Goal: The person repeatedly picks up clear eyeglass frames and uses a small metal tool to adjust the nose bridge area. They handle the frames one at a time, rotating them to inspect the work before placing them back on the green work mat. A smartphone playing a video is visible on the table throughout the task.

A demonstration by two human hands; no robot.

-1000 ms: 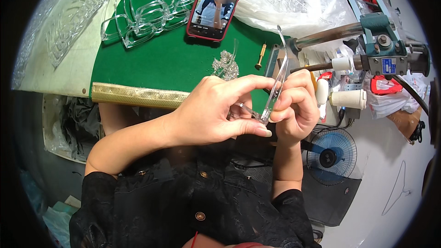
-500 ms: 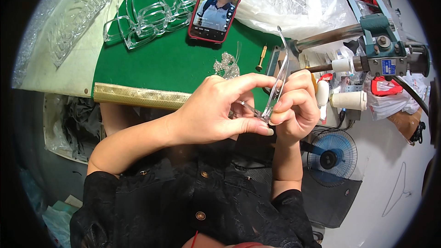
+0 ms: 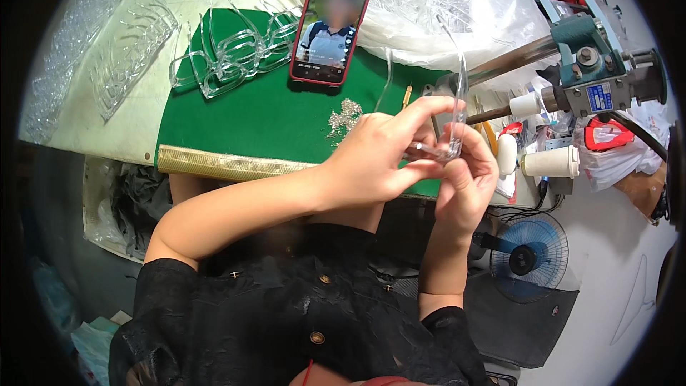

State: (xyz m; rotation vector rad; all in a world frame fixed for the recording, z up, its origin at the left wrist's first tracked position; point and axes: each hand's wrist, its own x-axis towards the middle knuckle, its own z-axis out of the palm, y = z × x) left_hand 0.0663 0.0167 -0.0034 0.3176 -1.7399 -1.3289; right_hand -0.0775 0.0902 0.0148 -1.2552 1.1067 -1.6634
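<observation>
Between my two hands I hold a clear plastic glasses frame (image 3: 461, 78), just above the near edge of the green mat (image 3: 243, 118). One temple stands up from the front corner, and a second rises behind my left hand (image 3: 371, 161). That hand pinches the frame, forefinger on the upright temple and thumb lower down. Closed around the hinge corner is my right hand (image 3: 468, 186), its thumb pressed near the joint. Fingers hide most of the frame's front. A heap of tiny metal parts (image 3: 344, 118) lies beyond my left hand, and a yellow-handled screwdriver (image 3: 406, 96) lies farther back.
Several clear glasses frames (image 3: 239, 50) lie tangled at the mat's far left. A phone (image 3: 331, 28) stands behind the mat, before a plastic bag (image 3: 457, 7) of clear parts. At right are a metal bench machine (image 3: 589, 64), a white cup (image 3: 554, 162) and a fan (image 3: 525, 257).
Both hands and the glasses frame have shifted slightly right in the view. My right thumb now presses across the hinge corner. The second temple shows more upright behind my left hand.
</observation>
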